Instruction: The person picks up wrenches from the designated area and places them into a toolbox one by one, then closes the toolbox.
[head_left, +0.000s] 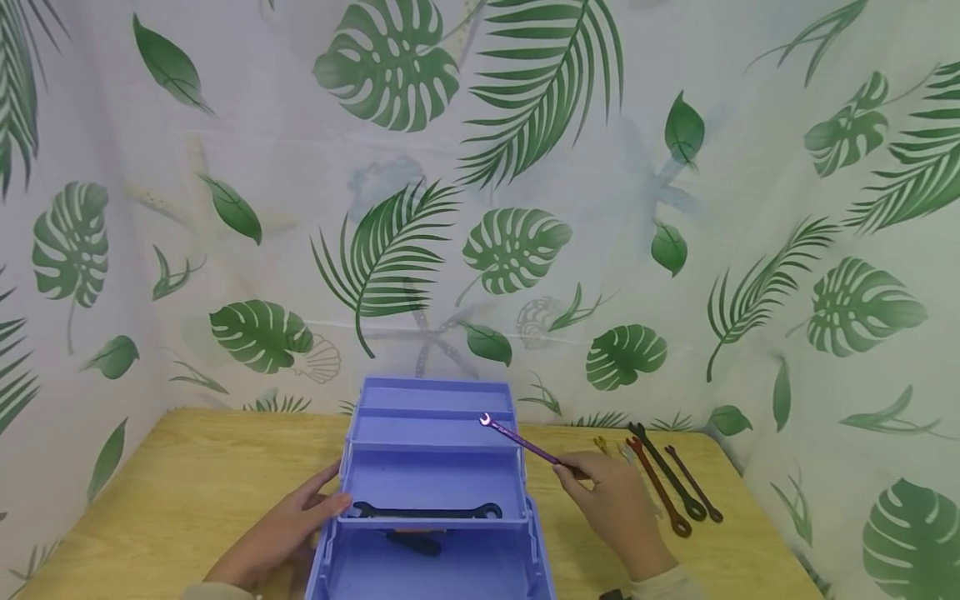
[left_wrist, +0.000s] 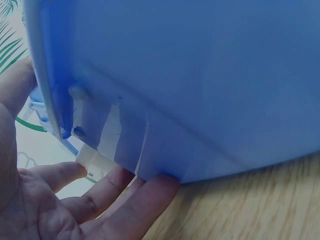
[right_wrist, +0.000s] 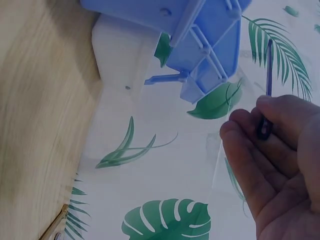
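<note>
A purple wrench (head_left: 522, 439) is pinched by one end in my right hand (head_left: 611, 500), its open jaw pointing left above the toolbox's right side. In the right wrist view, thumb and fingers meet around the wrench's ring end (right_wrist: 264, 129). The blue toolbox (head_left: 431, 486) stands with its stepped trays raised. My left hand (head_left: 281, 531) holds its left side, thumb at the tray's edge. The left wrist view has the fingers (left_wrist: 150, 202) against the outer wall. A black wrench (head_left: 427, 511) lies across the lowest raised tray. Below it, a dark handle (head_left: 416, 543) shows, partly hidden.
On the wooden table (head_left: 217, 475), right of my right hand, lie a red wrench (head_left: 660, 487), a large black wrench (head_left: 667, 471) and a small dark purple wrench (head_left: 693, 483). Yellow and silvery pieces are partly hidden behind the hand. A leaf-patterned curtain (head_left: 570, 308) hangs behind the table.
</note>
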